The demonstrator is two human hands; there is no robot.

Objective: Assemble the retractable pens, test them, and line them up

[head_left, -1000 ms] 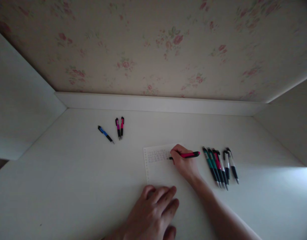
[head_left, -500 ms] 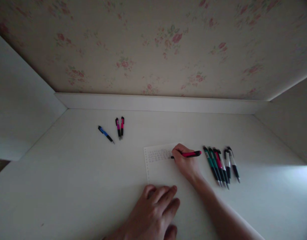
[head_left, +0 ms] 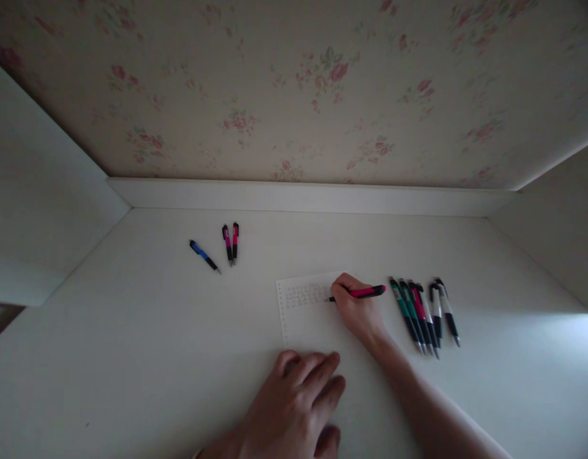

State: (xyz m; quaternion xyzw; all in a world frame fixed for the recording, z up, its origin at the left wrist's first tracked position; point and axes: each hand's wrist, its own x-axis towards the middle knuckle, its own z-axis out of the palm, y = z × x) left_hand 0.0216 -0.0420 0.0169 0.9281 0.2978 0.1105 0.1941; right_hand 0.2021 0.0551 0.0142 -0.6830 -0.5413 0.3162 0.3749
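A red and black pen (head_left: 365,292) is pinched in my right hand (head_left: 358,309), its tip down at the sheet of paper (head_left: 301,325). Rows of small handwriting fill the upper part of the sheet, and punched holes run along its left edge. My right hand covers the sheet's right side. Across the bottom edge of the paper lies my left hand (head_left: 301,405), palm down, with its fingers spread and bent a little. Nothing shows in its grasp.
Right of the paper lie several pens (head_left: 421,315), green, red and white. A blue pen (head_left: 205,256), a purple pen (head_left: 227,245) and a pink pen (head_left: 235,243) lie at the back left. White side panels and a ledge (head_left: 313,199) border the white desk (head_left: 145,338).
Almost nothing differs. The whole view has shifted very slightly, and both hands stay at the paper, with the pen still in my right hand.
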